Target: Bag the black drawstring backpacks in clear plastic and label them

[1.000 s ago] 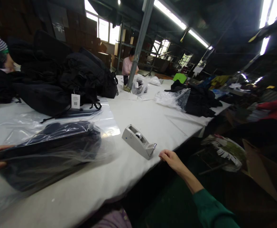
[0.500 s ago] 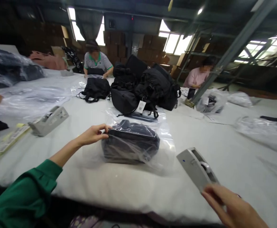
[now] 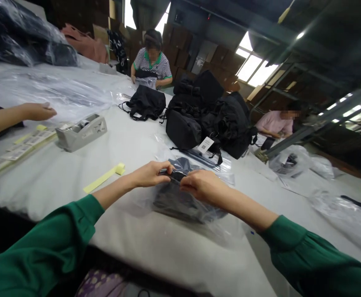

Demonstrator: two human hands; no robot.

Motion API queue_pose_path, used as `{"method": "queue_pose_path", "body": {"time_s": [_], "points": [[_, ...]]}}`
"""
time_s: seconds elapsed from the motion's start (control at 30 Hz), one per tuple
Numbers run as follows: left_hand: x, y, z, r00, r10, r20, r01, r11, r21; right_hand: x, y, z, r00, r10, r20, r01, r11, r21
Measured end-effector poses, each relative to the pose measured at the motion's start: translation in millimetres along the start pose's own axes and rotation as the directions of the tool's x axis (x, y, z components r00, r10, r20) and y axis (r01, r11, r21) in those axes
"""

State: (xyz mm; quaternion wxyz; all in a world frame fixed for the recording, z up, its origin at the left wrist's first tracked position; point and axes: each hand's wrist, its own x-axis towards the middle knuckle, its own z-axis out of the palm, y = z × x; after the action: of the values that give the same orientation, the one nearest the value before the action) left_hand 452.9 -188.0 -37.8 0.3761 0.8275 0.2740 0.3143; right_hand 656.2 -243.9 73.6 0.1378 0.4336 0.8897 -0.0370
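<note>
A black bag inside a clear plastic bag [image 3: 180, 202] lies on the white table [image 3: 59, 177] in front of me. My left hand [image 3: 151, 173] pinches the top edge of that bagged bag, fingers closed. My right hand [image 3: 199, 185] meets it from the right, fingers curled on the same edge. Both arms wear green sleeves.
A grey tape dispenser [image 3: 81, 132] and a yellow strip [image 3: 104, 178] lie to the left. A co-worker's hand [image 3: 38, 111] rests by sticker sheets [image 3: 19, 148]. A pile of black backpacks [image 3: 208, 115] stands behind. Two people work at the far side. Plastic bags cover the table's left and right.
My right hand has left the tape dispenser at the table's near edge and come onto the bagged bag beside my left hand. The view has swung left.
</note>
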Motion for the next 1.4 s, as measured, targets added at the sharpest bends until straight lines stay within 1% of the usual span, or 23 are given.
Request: {"method": "queue_pose_path", "body": {"time_s": [0.07,0.17,0.33,0.43,0.57,0.67,0.7,0.77,0.87,0.97,1.0,1.03,1.07,1.1,1.13,1.17,1.2,1.23,1.27,1.3,1.33,1.37,1.4], "points": [[0,-1,-0.4,1.000,0.016,-0.004,-0.016,1.000,0.008,9,-2,-2,0.997,0.059,0.040,-0.053,0.991,-0.125],[2,-3,-1.6,0.999,0.053,0.003,-0.053,0.999,0.015,19,-7,-6,0.985,0.158,0.069,-0.138,0.961,-0.240],[5,-8,-6.0,0.997,0.072,0.037,-0.074,0.996,0.044,31,-12,-8,0.956,0.278,0.095,-0.238,0.923,-0.303],[7,-8,-11.2,0.996,0.052,0.070,-0.057,0.995,0.080,33,-11,-6,0.949,0.302,0.096,-0.260,0.914,-0.311],[11,4,-12.7,0.997,0.021,0.081,-0.038,0.976,0.215,32,-7,-1,0.948,0.313,0.049,-0.287,0.914,-0.285],[14,14,-2.2,1.000,-0.004,-0.006,0.006,0.920,0.391,31,-1,3,0.950,0.311,0.001,-0.297,0.908,-0.295],[15,15,2.6,1.000,0.006,-0.020,0.003,0.902,0.431,31,3,3,0.952,0.307,-0.009,-0.295,0.906,-0.303],[17,13,11.1,0.999,0.040,-0.002,-0.034,0.890,0.455,29,14,5,0.953,0.301,-0.035,-0.298,0.908,-0.295],[21,5,13.4,0.995,0.078,0.054,-0.093,0.915,0.394,20,44,9,0.948,0.307,-0.077,-0.316,0.936,-0.157],[21,-7,-0.1,0.994,0.068,0.090,-0.090,0.959,0.270,-7,78,14,0.911,0.390,-0.134,-0.396,0.918,-0.021],[18,-12,-6.7,0.996,0.054,0.076,-0.069,0.977,0.200,-20,86,16,0.890,0.420,-0.176,-0.423,0.906,0.016],[12,-18,-13.1,1.000,0.022,0.015,-0.024,0.992,0.124,-34,92,19,0.865,0.442,-0.235,-0.439,0.896,0.068],[3,-25,-18.1,0.994,-0.044,-0.105,0.049,0.998,0.041,-48,93,21,0.836,0.457,-0.304,-0.436,0.889,0.139],[-10,-32,-20.6,0.949,-0.152,-0.278,0.139,0.988,-0.065,-60,92,25,0.811,0.457,-0.365,-0.404,0.889,0.217],[-27,-39,-19.4,0.841,-0.296,-0.453,0.222,0.952,-0.211,-71,88,30,0.796,0.444,-0.410,-0.352,0.892,0.283],[-46,-45,-13.5,0.677,-0.467,-0.569,0.274,0.877,-0.394,-79,82,36,0.794,0.418,-0.440,-0.298,0.900,0.318],[-68,-50,-2.7,0.509,-0.636,-0.580,0.260,0.756,-0.600,-84,76,43,0.806,0.382,-0.452,-0.254,0.913,0.318],[-90,-52,13.0,0.423,-0.783,-0.457,0.203,0.573,-0.794,-85,70,51,0.828,0.342,-0.445,-0.225,0.929,0.296],[-111,-52,32.9,0.430,-0.865,-0.259,0.160,0.355,-0.921,-83,64,60,0.848,0.315,-0.427,-0.217,0.940,0.264],[-130,-49,55.8,0.447,-0.887,-0.117,0.117,0.188,-0.975,-78,61,69,0.857,0.311,-0.410,-0.231,0.944,0.234],[-144,-43,80.1,0.441,-0.894,-0.073,0.041,0.102,-0.994,-73,60,77,0.857,0.325,-0.401,-0.258,0.942,0.214],[-153,-36,104.0,0.415,-0.908,-0.065,-0.012,0.066,-0.998,-67,60,85,0.852,0.343,-0.395,-0.280,0.937,0.208],[-156,-29,125.7,0.393,-0.918,-0.056,-0.009,0.056,-0.998,-61,61,92,0.848,0.354,-0.395,-0.290,0.933,0.214]]}}
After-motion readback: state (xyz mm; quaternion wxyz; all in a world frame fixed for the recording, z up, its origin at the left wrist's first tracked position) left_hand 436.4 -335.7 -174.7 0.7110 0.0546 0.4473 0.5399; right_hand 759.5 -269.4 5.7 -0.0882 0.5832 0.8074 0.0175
